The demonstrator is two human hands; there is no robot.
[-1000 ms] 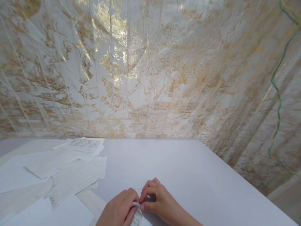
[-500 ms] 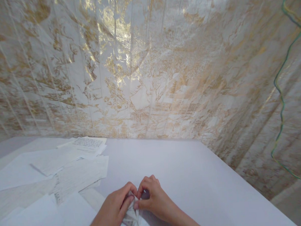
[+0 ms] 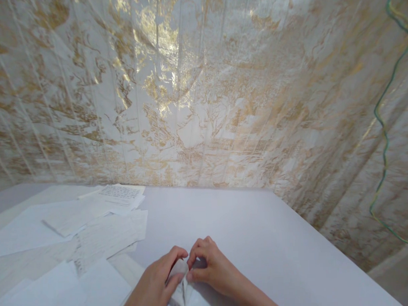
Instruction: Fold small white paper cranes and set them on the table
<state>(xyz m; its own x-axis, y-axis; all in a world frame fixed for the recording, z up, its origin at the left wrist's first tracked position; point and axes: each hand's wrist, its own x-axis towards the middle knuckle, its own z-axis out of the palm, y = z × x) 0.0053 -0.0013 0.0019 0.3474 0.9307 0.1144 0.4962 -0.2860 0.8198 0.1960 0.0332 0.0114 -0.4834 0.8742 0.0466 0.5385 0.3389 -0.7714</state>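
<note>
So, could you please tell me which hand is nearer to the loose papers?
Left. The left hand is just to their right, beside the loose papers; the right hand is farther right, at the folded paper.

I face a gold-patterned wall with glare near the top; the white table extends toward it.

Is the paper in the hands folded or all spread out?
Folded: the paper between the left hand and right hand shows creases and slanting layers. Its lower end is out of view.
</note>
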